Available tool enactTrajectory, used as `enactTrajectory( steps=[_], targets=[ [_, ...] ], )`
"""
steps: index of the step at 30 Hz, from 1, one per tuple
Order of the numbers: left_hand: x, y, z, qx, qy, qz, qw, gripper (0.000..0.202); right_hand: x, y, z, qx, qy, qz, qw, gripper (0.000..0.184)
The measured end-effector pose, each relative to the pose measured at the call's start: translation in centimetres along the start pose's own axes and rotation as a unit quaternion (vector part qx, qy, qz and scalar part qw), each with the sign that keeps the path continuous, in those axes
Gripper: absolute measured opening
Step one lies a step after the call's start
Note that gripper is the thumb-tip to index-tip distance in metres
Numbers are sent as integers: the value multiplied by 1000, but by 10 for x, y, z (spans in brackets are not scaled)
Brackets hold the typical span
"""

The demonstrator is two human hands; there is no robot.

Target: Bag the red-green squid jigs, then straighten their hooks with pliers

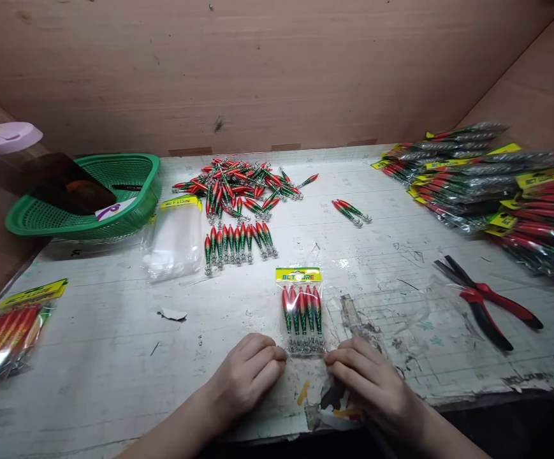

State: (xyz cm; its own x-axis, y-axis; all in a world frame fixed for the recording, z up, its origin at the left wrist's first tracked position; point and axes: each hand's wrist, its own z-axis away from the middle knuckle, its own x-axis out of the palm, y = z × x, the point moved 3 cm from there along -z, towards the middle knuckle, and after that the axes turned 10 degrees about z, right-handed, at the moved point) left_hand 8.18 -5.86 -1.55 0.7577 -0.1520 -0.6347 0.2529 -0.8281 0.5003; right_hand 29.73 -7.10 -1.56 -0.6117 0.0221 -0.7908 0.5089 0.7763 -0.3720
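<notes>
On table [114, 357] | lure packet [301, 312] ahead, between left hand [245, 376] and right hand [377, 379]; long axis away | neither nearer; both pinch corners

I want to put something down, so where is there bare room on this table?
A wide bare patch lies between the orange packet, the white scrap and the left hand. A smaller one lies between the two loose lures and the bagged stack. It's crowded at the loose pile, its neighbouring lure row and bag bundle, and that stack.
</notes>
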Motion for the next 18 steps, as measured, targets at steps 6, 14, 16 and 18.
enactTrajectory(
  steps=[6, 14, 16, 18],
  targets=[
    [7, 3, -4, -116, 23, 24, 993, 16, -1, -2, -8, 192, 32, -63, 979, 16],
    [13, 0, -1, -320, 50, 9, 946, 13, 17, -4, -7, 330, 66, 1, 942, 21],
    [15, 0, 0, -358, 49, -4, 932, 14, 22, -3, -7, 344, 71, 34, 936, 22],
    [17, -1, 0, -379, 51, -18, 924, 16, 27, -3, -8, 354, 77, 72, 929, 24]
  ],
)
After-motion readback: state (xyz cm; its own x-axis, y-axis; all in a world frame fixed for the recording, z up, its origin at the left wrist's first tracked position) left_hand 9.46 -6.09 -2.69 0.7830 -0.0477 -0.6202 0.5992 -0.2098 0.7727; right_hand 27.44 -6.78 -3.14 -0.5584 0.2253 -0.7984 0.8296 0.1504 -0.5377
